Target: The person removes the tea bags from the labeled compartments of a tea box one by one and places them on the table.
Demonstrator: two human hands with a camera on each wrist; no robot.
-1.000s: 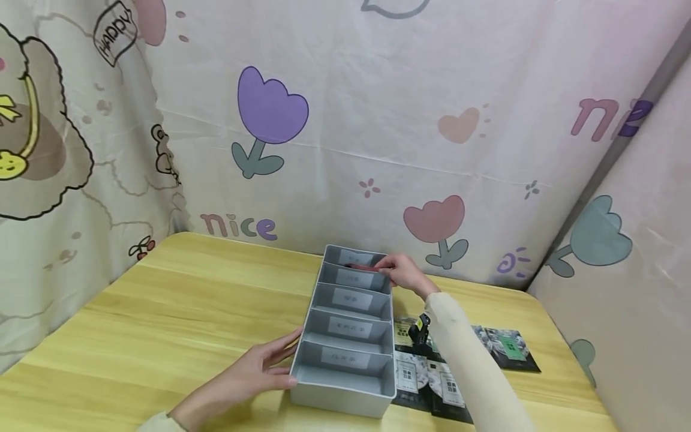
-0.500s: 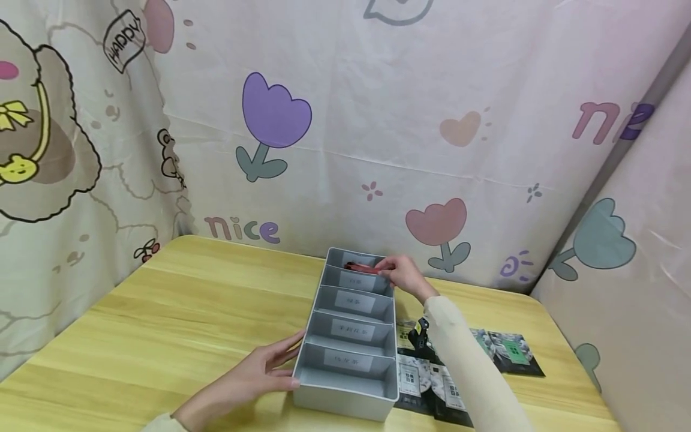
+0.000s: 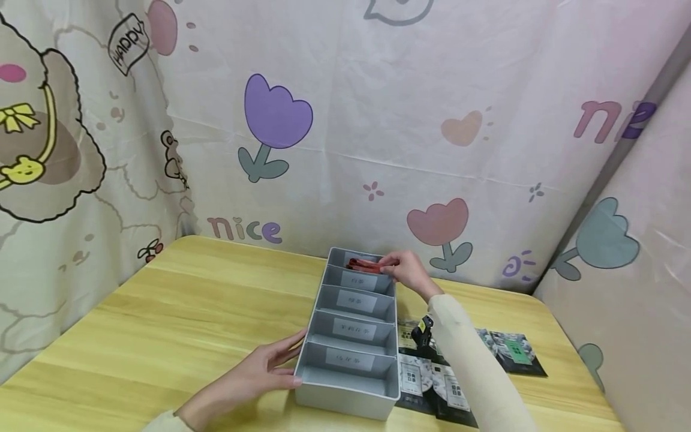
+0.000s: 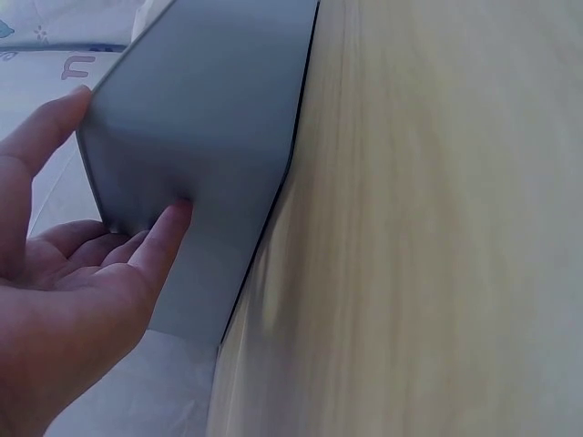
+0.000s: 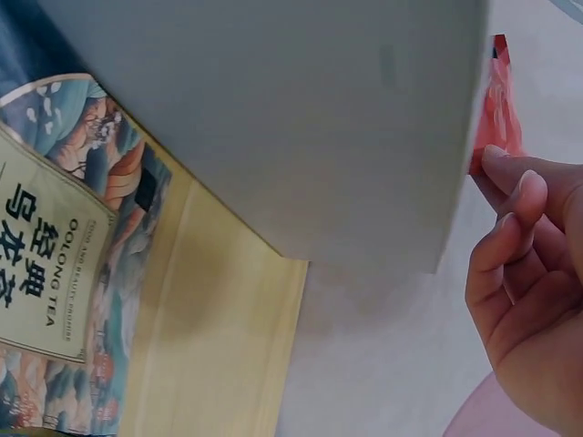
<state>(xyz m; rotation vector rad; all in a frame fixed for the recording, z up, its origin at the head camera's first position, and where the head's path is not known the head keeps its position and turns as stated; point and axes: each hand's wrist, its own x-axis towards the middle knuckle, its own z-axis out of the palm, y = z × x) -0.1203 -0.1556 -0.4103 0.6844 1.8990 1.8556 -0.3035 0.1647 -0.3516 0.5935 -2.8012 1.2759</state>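
A long grey box (image 3: 348,393), divided into labelled compartments, stands lengthwise on the table. My right hand (image 3: 406,271) reaches over its far right rim. Thumb and fingers pinch a shiny red packet (image 3: 364,265) at the farthest compartment; in the right wrist view the red packet (image 5: 498,114) shows above the rim, its lower part hidden by the box wall. My left hand (image 3: 264,369) touches the near left corner of the box, thumb at the rim and fingers spread along the side. The left wrist view shows those fingertips (image 4: 173,214) pressed against the grey wall.
Flat black tea pouches with printed labels lie right of the box, including an Oolong tea pouch (image 5: 55,246), white-label pouches (image 3: 414,381) and a green-label pouch (image 3: 517,353). My right forearm partly covers them. A printed curtain (image 3: 345,132) hangs behind the wooden table (image 3: 216,300).
More of the red packet shows above the far compartment than a second ago, pinched in my right hand. The left hand stays at the box corner. The head view has shifted slightly.
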